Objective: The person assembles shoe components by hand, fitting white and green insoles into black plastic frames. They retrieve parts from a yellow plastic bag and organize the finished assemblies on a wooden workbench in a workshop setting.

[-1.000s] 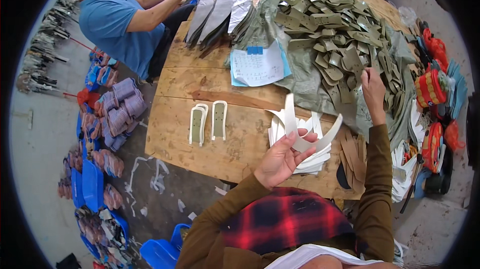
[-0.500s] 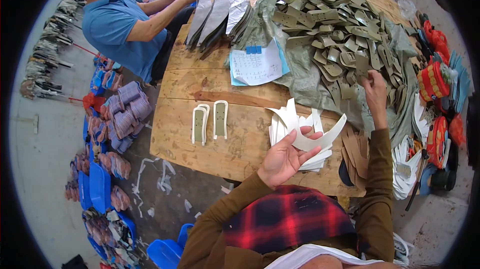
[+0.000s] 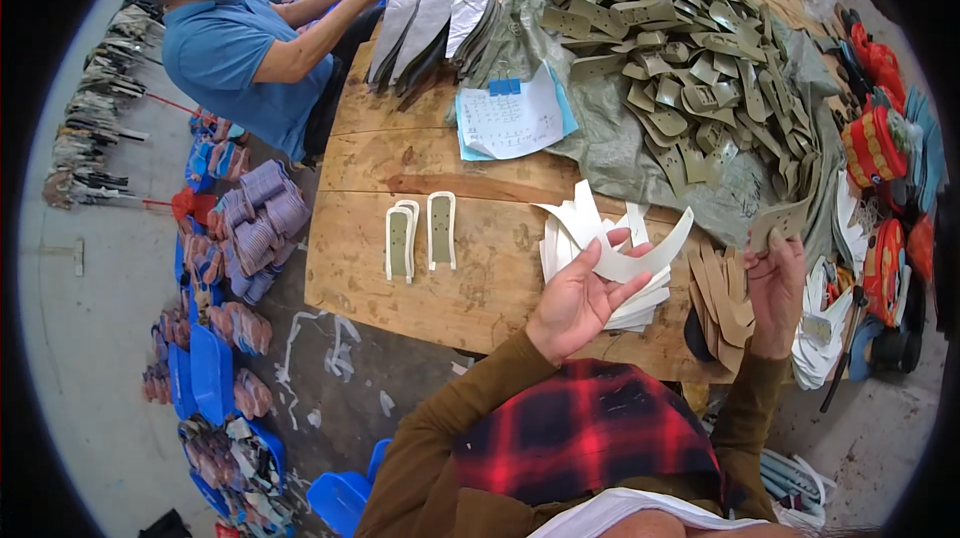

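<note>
My left hand (image 3: 570,310), palm up, grips a curved white strip (image 3: 658,256) between thumb and fingers. Beneath it lies a fanned stack of similar white strips (image 3: 558,263). At the table's right edge my right hand (image 3: 774,293) pinches an olive-green curved plate (image 3: 782,219) with small holes. A large heap of such olive plates (image 3: 680,48) covers a grey-green plastic sheet (image 3: 545,23) at the far right. On bare wood to the left lie an olive plate with a white border (image 3: 441,230) and an overlapping pair of bordered plates (image 3: 400,241).
Brown curved pieces (image 3: 718,290) lie beside the white stack. A clipped paper sheet (image 3: 515,123) rests mid-table. Across the left corner, a person in a blue shirt (image 3: 235,68) handles grey sheets (image 3: 422,33). Blue bins (image 3: 212,368) and bundles stand on the floor at left.
My right hand has drawn back from the heap toward me, bringing one olive plate with it. The left hand still holds the white strip, nearly unmoved.
</note>
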Demonstrator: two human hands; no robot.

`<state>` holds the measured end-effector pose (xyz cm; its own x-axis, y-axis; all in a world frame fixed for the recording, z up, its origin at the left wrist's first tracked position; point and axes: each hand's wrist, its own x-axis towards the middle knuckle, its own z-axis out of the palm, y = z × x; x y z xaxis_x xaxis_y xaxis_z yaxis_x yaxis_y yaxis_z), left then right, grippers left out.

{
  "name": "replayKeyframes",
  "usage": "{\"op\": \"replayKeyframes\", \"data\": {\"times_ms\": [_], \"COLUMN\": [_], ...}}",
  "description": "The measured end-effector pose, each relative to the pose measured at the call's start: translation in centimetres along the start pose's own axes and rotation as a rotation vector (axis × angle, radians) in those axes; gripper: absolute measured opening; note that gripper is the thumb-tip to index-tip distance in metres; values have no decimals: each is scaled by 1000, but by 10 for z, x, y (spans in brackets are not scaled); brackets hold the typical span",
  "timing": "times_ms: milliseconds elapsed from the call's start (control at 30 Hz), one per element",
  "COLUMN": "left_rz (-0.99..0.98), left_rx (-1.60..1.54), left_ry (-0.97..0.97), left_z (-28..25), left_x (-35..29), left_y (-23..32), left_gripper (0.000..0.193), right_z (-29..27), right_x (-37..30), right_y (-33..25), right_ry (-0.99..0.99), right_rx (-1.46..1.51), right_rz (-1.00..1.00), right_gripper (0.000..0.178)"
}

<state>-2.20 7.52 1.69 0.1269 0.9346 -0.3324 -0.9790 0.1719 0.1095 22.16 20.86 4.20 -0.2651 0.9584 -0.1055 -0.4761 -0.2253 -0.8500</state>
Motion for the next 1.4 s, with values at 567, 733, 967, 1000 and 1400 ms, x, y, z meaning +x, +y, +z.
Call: {"op": "replayKeyframes", "data": {"times_ms": [567,733,967,1000,1400], "left_rz": [6,-5,-4,-3,137], "left_rx": [195,212,238,246,603], "left_ry": [68,60,63,61,51], "left_z": [-1,-5,-4,-4,18], "left_x": [-9,-10,-11,-11,-17], "left_y": [-15,-18,-19,-19,-8], "left_gripper": [46,46,46,46,40], "right_z": [71,71,64,68,62], "right_x": [-37,-37,-37,-37,-40], "right_y": [37,41,42,40,50], "right_ry": [-523,-560,-585,-593,-597], "right_rx": [-1074,-1032,-1066,-1049,-1018], "right_rz": [-437,-510,-433,-431,-672], "right_gripper": [32,36,38,38,33]}}
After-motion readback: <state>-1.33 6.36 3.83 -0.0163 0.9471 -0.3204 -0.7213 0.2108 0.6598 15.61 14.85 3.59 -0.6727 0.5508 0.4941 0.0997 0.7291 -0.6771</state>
